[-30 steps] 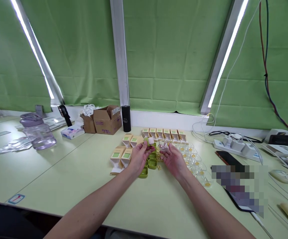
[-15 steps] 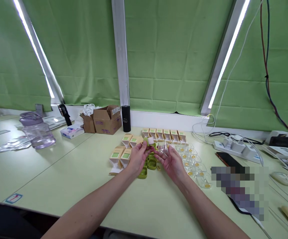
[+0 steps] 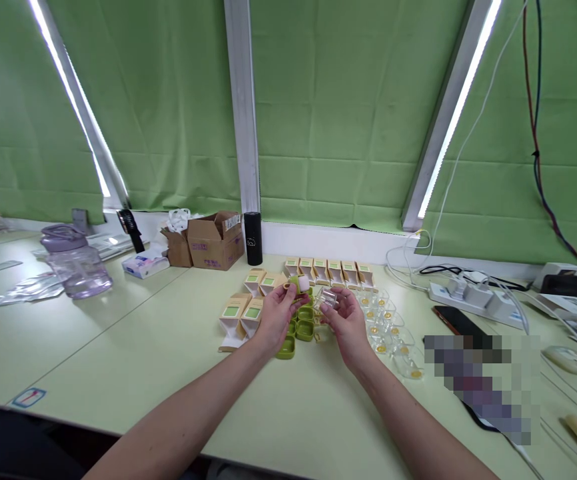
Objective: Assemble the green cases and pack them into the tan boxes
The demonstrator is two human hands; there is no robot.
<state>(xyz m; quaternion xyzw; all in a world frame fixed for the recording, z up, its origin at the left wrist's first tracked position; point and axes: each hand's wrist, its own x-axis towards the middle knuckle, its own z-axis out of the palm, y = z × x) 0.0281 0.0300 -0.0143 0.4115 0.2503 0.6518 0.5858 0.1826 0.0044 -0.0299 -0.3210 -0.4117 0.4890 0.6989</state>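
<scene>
Pinched in the fingers of my left hand (image 3: 276,317) is a small green cap with a white insert (image 3: 302,284), its white side facing right. My right hand (image 3: 348,323) grips a small clear plastic container (image 3: 326,299), tilted, just right of the cap and apart from it. Below and between the hands, several square green caps (image 3: 305,330) lie open side up on the table, some partly hidden by my left hand. To the right of my right hand stand several clear containers (image 3: 392,331) with yellow spots inside.
Small opened cartons (image 3: 235,312) stand left of my left hand, with a row of others (image 3: 335,270) behind. A black tumbler (image 3: 252,238), a cardboard box (image 3: 215,241) and a purple bottle (image 3: 76,263) are farther left. At right are a power strip (image 3: 473,303) and a phone (image 3: 461,323).
My right hand has changed its hold, turning and tilting the clear container, with the fingers now wrapped behind it. My left hand stays nearly in place with the cap.
</scene>
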